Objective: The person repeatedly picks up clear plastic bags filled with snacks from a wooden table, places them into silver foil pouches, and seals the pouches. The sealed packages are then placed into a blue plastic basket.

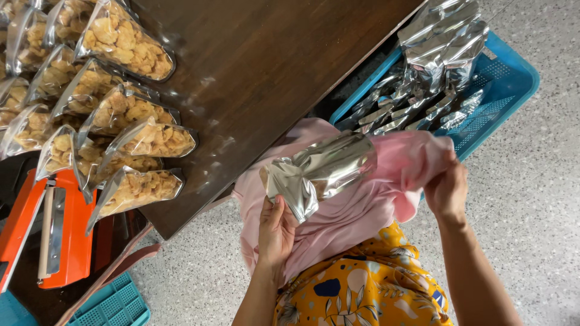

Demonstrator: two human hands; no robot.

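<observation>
About a dozen filled snack pouches (136, 142) lie on the tabletop (272, 66) — the left hand (276, 232) grips one silver foil pouch (320, 172), the right hand (447, 190) pinches pink cloth (362, 205) — empties wait in the blue crate (507, 90).

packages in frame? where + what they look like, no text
Silver foil pouch: held in left hand, against pink cloth, crinkled.
Clear snack pouches: rowed on dark table, upper left, tan pieces inside.
Foil pouches: piled in blue crate, upper right.
</observation>
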